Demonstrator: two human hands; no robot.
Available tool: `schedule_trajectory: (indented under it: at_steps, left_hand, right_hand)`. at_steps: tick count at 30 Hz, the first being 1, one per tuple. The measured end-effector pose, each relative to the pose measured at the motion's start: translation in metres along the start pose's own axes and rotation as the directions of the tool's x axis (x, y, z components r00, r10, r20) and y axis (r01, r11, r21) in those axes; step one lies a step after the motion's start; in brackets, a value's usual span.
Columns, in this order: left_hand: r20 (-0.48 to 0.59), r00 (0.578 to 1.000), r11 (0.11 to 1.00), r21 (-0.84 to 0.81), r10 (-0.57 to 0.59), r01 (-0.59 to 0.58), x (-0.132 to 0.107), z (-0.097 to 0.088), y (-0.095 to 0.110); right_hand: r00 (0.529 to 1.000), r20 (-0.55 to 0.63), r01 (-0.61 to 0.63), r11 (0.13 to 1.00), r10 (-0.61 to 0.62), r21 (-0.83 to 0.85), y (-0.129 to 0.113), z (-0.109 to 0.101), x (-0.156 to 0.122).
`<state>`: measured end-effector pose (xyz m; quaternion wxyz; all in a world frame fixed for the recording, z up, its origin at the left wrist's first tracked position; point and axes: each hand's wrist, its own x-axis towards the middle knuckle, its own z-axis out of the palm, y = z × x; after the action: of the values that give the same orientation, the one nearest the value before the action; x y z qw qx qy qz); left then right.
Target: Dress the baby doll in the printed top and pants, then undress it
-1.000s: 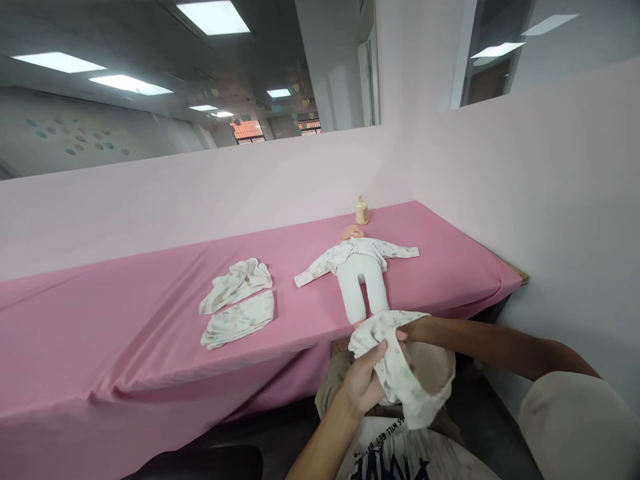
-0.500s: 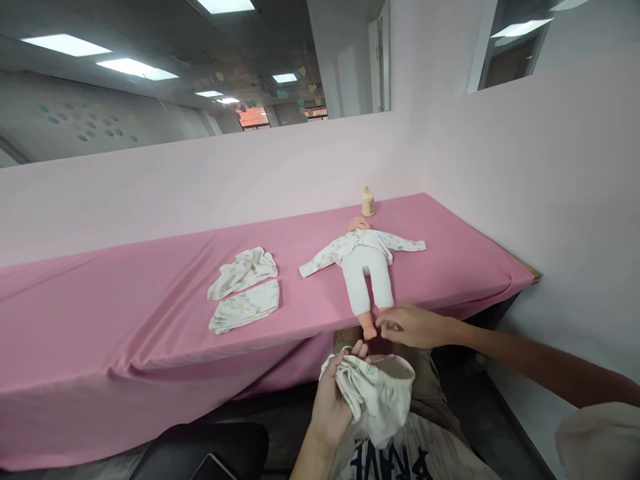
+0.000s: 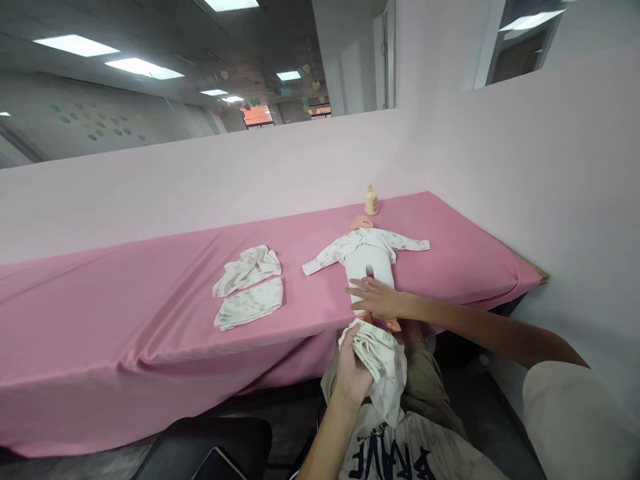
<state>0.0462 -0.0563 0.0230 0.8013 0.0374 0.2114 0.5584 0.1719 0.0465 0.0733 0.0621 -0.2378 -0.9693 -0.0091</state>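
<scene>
A baby doll (image 3: 370, 260) lies on its back with its feet toward me at the table's front edge. It wears a white patterned long-sleeved top (image 3: 333, 253) and white leggings or a padded lower body. My left hand (image 3: 354, 367) grips small white patterned baby pants (image 3: 384, 367), bunched up, close to the doll's feet. Across the doll's lower legs lies my right hand (image 3: 376, 298), its fingers spread and holding nothing. One bare foot (image 3: 393, 325) shows below my right hand; the other is partly covered by the bunched cloth.
Two white patterned pieces of baby clothing (image 3: 249, 303) lie left of the doll on the pink tablecloth (image 3: 165, 280). Behind the doll's head stands a cream bottle (image 3: 371, 201). A black seat (image 3: 220, 440) with a dark phone-like object is at lower left. White walls bound the back and right.
My right hand has moved up from the doll's foot onto its lower legs. The left hand has brought the bunched pants up to the doll's feet, partly covering one.
</scene>
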Motion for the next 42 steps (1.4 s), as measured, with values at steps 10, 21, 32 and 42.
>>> schedule_trajectory:
  at_steps: [10, 21, 32, 42]
  left_hand:
    - [-0.017, 1.000, 1.000, 0.003, 0.025, -0.025, 0.000, 0.026, 0.021]
    - [-0.083, 0.982, 0.978, 0.134, 0.169, -0.157, -0.005, 0.029, 0.019]
    - [0.016, 0.967, 0.954, 0.160, 0.255, -0.254, -0.007, 0.027, 0.012]
    - [0.075, 0.977, 0.908, 0.361, 0.202, -0.215, -0.025, 0.044, 0.015]
  right_hand:
    - [0.976, -0.137, -0.123, 0.950, 0.168, 0.288, -0.006, -0.018, -0.005]
    - [0.857, 0.033, -0.463, 0.743, 0.514, 0.483, -0.075, -0.018, -0.027]
    - [0.898, -0.152, -0.405, 0.911, 0.413, 0.081, -0.086, -0.004, -0.018]
    - [0.820, -0.120, -0.278, 0.573, 0.559, 0.771, -0.060, -0.019, -0.021]
